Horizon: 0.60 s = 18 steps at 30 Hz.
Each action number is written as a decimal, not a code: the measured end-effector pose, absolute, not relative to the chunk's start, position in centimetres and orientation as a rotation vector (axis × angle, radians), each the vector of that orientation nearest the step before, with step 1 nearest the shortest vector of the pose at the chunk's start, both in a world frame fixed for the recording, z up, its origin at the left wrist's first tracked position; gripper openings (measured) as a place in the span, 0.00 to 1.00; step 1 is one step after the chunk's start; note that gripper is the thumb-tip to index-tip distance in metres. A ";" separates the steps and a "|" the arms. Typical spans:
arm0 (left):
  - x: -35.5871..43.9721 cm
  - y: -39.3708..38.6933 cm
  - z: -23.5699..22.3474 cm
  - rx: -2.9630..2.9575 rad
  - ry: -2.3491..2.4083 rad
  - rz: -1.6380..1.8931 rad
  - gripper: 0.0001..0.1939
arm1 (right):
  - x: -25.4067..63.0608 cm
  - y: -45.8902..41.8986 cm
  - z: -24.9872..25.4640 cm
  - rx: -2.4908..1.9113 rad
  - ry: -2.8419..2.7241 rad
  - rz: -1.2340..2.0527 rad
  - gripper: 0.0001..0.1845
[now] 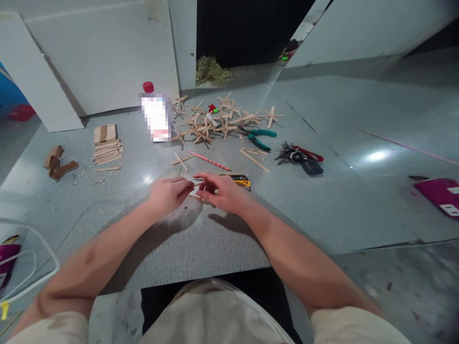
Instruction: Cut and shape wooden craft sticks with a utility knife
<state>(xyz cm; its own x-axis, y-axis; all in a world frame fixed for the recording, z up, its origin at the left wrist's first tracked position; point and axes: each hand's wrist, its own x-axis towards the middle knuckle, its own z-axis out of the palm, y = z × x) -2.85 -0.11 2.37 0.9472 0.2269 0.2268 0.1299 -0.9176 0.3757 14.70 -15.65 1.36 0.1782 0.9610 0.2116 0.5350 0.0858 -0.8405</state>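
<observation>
Over the grey worktop (215,248), the left hand (168,193) pinches a thin stick (197,184), seemingly steadying it. The right hand (226,192) curves open alongside (cutter (244,181) within reach)

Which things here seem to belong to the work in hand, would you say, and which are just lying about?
Likely in the work: small stick in left hand; stacked sticks; crossed sticks; pliers; knife; red pencil.

Probably just lying about: keys; purple packet; red cap.

Stick stack (106,150) on table (229,239), left of bottle (157,117); pliers (256,136) right of bottle.
</observation>
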 end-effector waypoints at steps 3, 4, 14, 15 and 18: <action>-2.9 -0.3 1.8 2.757 0.184 0.368 0.16 | 13.9 -15.6 1.2 -1.533 -1.408 0.604 0.10; -2.8 -0.2 1.8 2.759 0.179 0.353 0.16 | 13.8 -15.6 1.2 -1.533 -1.382 0.588 0.09; -2.4 1.8 2.3 2.844 0.149 0.059 0.10 | 15.5 -16.1 2.0 -1.573 -1.102 0.419 0.09; -2.4 1.6 2.2 2.858 0.145 0.067 0.10 | 15.6 -16.1 1.9 -1.571 -1.086 0.418 0.09; -2.3 0.9 1.5 2.901 0.126 0.110 0.13 | 15.5 -16.2 1.7 -1.571 -1.063 0.421 0.07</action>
